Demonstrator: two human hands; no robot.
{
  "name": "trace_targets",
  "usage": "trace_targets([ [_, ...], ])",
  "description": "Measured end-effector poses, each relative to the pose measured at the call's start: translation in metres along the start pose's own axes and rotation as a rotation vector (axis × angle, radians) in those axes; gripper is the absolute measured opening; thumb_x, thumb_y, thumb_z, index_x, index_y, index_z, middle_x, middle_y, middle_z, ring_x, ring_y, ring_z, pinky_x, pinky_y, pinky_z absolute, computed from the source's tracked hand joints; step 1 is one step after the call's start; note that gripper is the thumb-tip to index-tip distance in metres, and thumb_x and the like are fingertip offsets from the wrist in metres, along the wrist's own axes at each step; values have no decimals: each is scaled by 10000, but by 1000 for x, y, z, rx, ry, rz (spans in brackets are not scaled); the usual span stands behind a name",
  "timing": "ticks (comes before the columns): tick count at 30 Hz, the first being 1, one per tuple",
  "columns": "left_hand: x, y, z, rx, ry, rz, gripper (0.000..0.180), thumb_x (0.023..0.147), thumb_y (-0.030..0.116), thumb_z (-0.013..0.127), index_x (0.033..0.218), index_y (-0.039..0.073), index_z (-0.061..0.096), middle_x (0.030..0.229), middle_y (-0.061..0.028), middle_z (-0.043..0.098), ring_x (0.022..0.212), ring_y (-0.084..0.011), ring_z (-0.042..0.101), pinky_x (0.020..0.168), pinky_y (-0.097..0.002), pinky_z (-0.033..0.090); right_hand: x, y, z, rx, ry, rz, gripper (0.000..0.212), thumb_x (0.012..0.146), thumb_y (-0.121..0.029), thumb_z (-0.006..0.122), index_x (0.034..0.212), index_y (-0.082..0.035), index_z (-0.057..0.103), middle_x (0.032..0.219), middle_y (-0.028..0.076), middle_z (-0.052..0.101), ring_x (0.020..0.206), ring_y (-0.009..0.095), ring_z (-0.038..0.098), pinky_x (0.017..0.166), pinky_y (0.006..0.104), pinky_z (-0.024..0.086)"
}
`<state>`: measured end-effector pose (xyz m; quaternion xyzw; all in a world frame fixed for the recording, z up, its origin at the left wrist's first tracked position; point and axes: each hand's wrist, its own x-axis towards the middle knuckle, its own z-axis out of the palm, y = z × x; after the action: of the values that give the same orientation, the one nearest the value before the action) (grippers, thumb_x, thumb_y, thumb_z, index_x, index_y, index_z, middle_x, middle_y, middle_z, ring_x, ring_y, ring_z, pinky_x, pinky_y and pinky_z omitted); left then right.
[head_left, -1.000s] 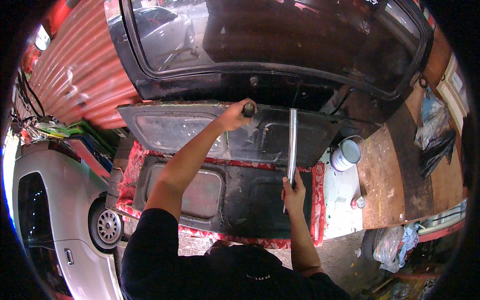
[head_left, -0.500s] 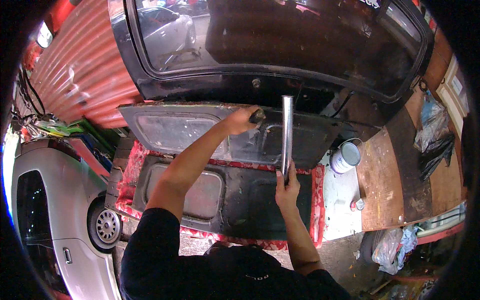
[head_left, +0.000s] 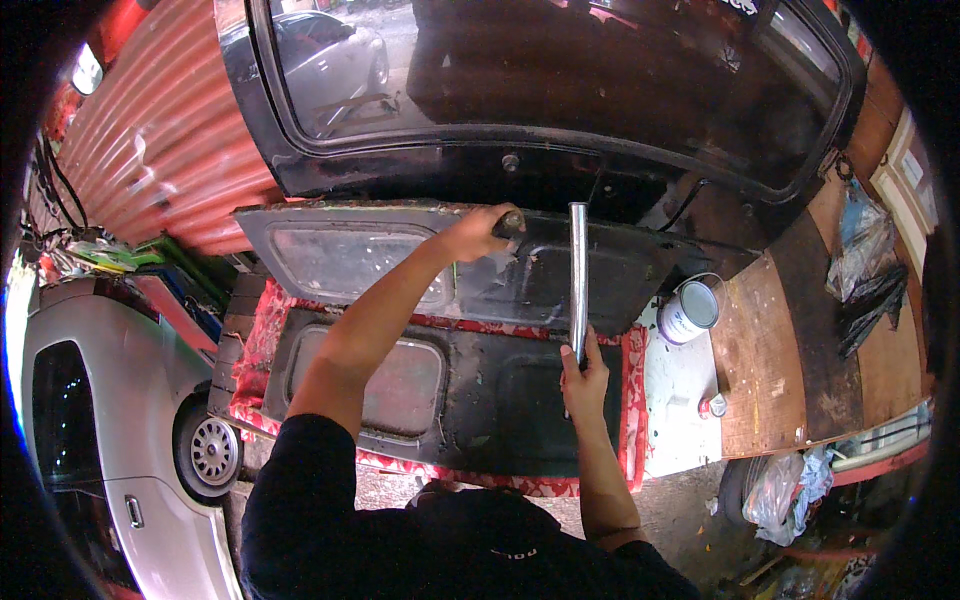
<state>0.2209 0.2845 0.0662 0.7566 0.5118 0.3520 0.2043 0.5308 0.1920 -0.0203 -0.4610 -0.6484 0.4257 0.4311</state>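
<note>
My left hand (head_left: 478,234) is closed round a short dark object (head_left: 509,223), its rounded end showing at the upper edge of a leaning dark panel (head_left: 385,262); its kind is unclear. Upright in my right hand (head_left: 585,382) stands a shiny metal tube (head_left: 578,275), gripped at its lower end, in front of the leaning panel's right half. Below lies a second dark panel (head_left: 470,400) with raised rectangular outlines, resting on red patterned cloth (head_left: 634,400). My right hand is above this lower panel.
Behind the panels rises a black vehicle's rear (head_left: 390,165) with a large window. An open paint can (head_left: 684,318) and a small can (head_left: 717,405) stand at the right beside wooden boards (head_left: 760,350). A silver car (head_left: 150,400) is at the left, below red corrugated sheeting (head_left: 165,130).
My right hand and the metal tube have shifted slightly to the right, and the tube's top sits a little lower. My left hand has moved slightly left, still gripping the dark object.
</note>
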Motion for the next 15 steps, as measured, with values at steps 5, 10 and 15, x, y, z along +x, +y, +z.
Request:
trace_targets([
  [5,5,0,-5,37,-102,12,361,775,42,722,1119,62,614,1071,-119,667,1021,-257,629,920,-355,474,-7,-6,4,115,-4,39,531,957,-168,634,1451,-77,461,664,-13,535,481,65,473,427,241,389],
  [10,6,5,-9,106,-188,56,364,779,52,716,1129,65,615,1077,-129,656,1026,-262,617,925,-360,464,-6,-8,4,130,-34,65,537,957,-162,634,1457,-80,454,670,-6,536,484,59,472,426,238,390],
  [15,2,7,-3,154,-136,28,372,780,77,714,1138,63,617,1078,-140,652,1032,-269,613,922,-361,461,-9,-13,12,103,33,-47,534,959,-163,626,1455,-67,451,675,18,546,509,71,480,453,246,402],
])
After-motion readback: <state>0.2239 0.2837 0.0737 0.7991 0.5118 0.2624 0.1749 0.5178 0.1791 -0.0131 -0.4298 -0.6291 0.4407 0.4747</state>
